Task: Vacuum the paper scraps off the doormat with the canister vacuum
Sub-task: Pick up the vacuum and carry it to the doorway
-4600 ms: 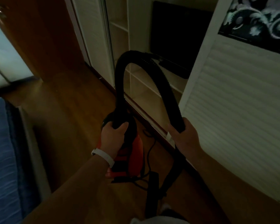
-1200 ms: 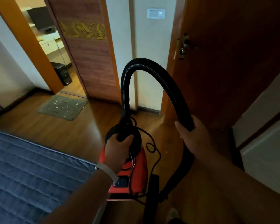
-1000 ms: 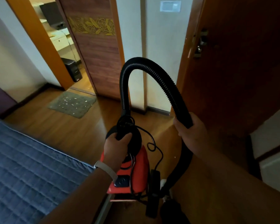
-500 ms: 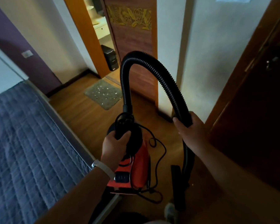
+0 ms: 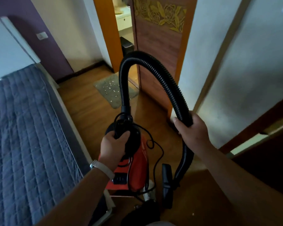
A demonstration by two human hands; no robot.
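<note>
Carrying: left hand (image 5: 112,144) grips the red canister vacuum (image 5: 138,168) by its handle, right hand (image 5: 192,129) clasps its black ribbed hose (image 5: 162,79); grey doormat (image 5: 101,84) with white paper scraps (image 5: 112,88) lies far ahead, so best set down just short, black cord (image 5: 158,154) untangled.

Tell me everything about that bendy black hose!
The hose is black, ribbed and looks like bendy plastic. It rises from the top of the red vacuum, arches high and bends down to the right hand, which grips it. Below the hand it runs on down to a black nozzle near the floor.
</note>
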